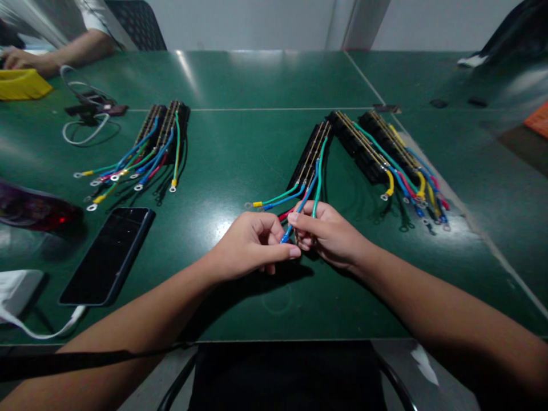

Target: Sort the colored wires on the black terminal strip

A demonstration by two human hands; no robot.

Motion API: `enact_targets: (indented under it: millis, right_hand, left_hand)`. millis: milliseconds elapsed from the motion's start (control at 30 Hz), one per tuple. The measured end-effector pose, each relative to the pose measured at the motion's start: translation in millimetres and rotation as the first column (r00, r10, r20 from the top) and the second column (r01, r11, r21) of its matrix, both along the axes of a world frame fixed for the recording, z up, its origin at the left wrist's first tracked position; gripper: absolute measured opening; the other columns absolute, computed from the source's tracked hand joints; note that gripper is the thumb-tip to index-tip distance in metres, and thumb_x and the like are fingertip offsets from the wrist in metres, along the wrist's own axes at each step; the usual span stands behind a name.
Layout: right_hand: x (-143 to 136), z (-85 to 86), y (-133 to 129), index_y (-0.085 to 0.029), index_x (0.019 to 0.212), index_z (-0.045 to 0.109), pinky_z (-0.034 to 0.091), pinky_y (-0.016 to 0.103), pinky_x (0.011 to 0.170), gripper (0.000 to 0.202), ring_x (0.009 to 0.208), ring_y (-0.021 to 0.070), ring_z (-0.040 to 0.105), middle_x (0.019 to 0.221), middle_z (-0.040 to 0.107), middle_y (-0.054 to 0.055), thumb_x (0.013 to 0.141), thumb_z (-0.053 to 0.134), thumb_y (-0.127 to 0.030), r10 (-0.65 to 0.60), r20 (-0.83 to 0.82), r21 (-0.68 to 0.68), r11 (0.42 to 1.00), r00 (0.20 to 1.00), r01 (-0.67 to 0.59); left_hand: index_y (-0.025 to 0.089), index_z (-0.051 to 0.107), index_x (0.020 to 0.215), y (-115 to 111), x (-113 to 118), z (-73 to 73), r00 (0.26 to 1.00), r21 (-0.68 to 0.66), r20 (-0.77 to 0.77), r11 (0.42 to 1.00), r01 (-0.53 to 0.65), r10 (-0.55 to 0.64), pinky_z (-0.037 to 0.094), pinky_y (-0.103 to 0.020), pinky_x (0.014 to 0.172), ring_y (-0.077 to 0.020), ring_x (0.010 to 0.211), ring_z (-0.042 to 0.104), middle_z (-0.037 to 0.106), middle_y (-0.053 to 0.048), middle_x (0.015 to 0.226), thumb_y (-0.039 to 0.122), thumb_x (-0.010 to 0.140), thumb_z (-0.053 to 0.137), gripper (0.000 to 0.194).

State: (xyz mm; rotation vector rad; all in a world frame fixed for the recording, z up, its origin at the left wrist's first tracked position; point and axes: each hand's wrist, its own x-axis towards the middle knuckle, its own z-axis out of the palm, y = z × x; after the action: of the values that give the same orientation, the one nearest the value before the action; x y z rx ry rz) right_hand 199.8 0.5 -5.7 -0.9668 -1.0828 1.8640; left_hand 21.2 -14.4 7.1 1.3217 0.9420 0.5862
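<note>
A black terminal strip with brass-coloured bars lies on the table in front of my hands. Blue, green and red wires run from it towards me. My right hand pinches a blue wire between thumb and fingers, and a green wire passes into the same hand. My left hand closes on the blue lug end of that wire; the tip itself is hidden by the fingers. Left of this, another blue wire and a green one with a yellow sleeve lie loose.
More wired strips lie at the right and at the left. Near my left arm are a phone, a white charger and a bottle. Across the table, a person's arm rests near a yellow item.
</note>
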Motion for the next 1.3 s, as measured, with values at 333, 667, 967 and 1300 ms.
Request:
enact_targets:
  millis: [333,667,967,1300]
  right_hand:
    - [-1.8,-1.6,0.0,-0.016,0.069,0.052,0.035,0.016,0.039,0.032,0.041,0.0041,0.039,0.050,0.047,-0.007,0.076,0.076,-0.036,-0.026,0.014,0.014,1.000,1.000,0.025]
    - [-2.7,0.1,-0.3,-0.016,0.068,0.051,0.033,0.016,0.038,0.035,0.040,0.0037,0.037,0.048,0.044,-0.008,0.075,0.077,-0.039,-0.012,0.013,0.019,1.000,1.000,0.012]
    - [-2.5,-2.1,1.7,-0.016,0.073,0.053,0.040,0.017,0.040,0.037,0.042,0.0044,0.043,0.053,0.050,-0.007,0.071,0.080,-0.040,-0.022,0.020,-0.007,1.000,1.000,0.023]
    - [-1.3,0.0,3.8,-0.014,0.074,0.058,0.045,0.018,0.045,0.032,0.048,0.0063,0.051,0.058,0.056,-0.004,0.071,0.080,-0.037,0.008,0.018,-0.023,1.000,1.000,-0.008]
  left_hand:
    - [0.014,0.057,0.068,-4.9,-2.0,-4.3,0.928,0.724,-0.243,0.690,-0.020,0.283,0.036,-0.015,0.042,-0.0057,0.042,0.054,0.059,0.005,0.051,0.029,0.078,0.072,0.023]
    - [0.013,0.061,0.071,-4.8,-5.1,-7.4,0.851,0.913,-0.307,0.385,0.136,0.426,0.032,-0.019,0.045,-0.0065,0.042,0.052,0.060,0.003,0.051,0.024,0.087,0.060,0.020]
    - [0.015,0.059,0.069,-2.5,-5.9,-9.4,0.856,0.888,-0.326,0.441,0.132,0.400,0.032,-0.018,0.045,-0.0062,0.041,0.050,0.058,0.005,0.050,0.030,0.086,0.063,0.023]
    - [0.014,0.059,0.071,-0.8,-6.3,-12.6,0.847,0.888,-0.347,0.432,0.159,0.402,0.030,-0.018,0.043,-0.0063,0.039,0.048,0.057,0.005,0.050,0.026,0.090,0.057,0.022]
